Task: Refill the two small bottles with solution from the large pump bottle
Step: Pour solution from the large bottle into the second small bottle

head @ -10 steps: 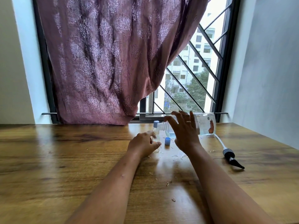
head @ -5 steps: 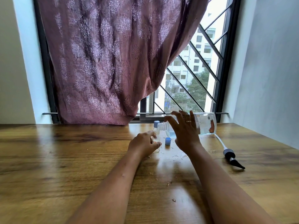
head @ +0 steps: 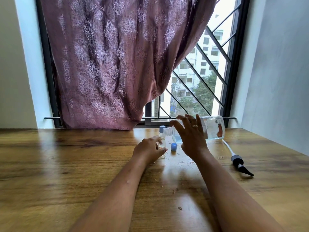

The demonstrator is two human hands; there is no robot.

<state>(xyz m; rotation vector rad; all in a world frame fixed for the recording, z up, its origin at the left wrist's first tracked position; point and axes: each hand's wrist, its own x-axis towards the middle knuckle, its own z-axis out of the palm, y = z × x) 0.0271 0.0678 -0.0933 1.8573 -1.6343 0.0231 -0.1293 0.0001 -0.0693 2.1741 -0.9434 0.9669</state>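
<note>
Right hand (head: 192, 139) clasps tipped large pump bottle (head: 212, 128); left hand (head: 149, 150) pinches open small bottle (head: 161, 143), cap (head: 173, 146) at its 3 o'clock. I see nothing shifted since last second: pour continues.

Window (head: 197, 77) backlight, tabletop (head: 175, 174) glare, bowed edges

Mauve curtain (head: 107, 64) with damask motifs; blue cap (head: 173, 146); brown wood-grain table (head: 66, 164); black pump head (head: 240, 165).

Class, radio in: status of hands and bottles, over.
Left hand steadies small bottle. Right hand tips big bottle into it. Loose cap, pump aside; nothing blocking.
</note>
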